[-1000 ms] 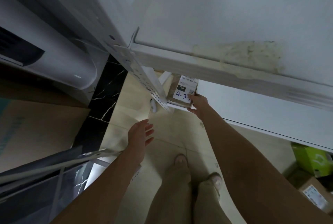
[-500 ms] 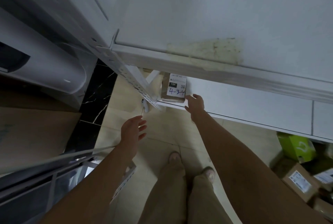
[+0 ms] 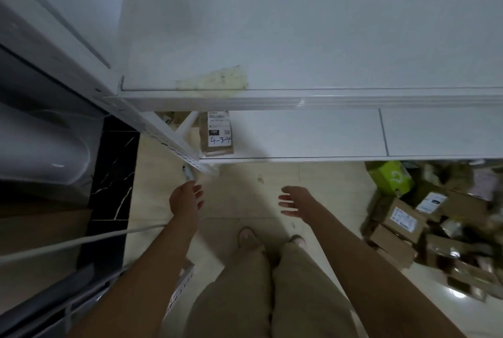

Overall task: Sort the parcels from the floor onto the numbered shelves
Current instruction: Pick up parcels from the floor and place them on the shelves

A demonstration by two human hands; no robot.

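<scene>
The upper shelf (image 3: 299, 98) hides the far end of the brown parcel (image 3: 217, 144), which lies at the left end of the lower shelf (image 3: 313, 133); the heap of parcels (image 3: 402, 224) on the tiled floor (image 3: 239, 201) at right is blurred. The parcel's label (image 3: 219, 130) reads "4-3-4" by hand, its print illegible. The left hand (image 3: 186, 200) and right hand (image 3: 295, 201) hover over the floor, fingers loosely spread, holding nothing.

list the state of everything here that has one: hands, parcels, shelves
left hand, open, holding nothing
right hand, open, holding nothing, apart from the shelf
lower shelf, bears one parcel at its left end
labelled parcel, lying flat, label up
floor parcels, heaped at the right, not yet shelved
green box, tilted, at the heap's far edge
</scene>
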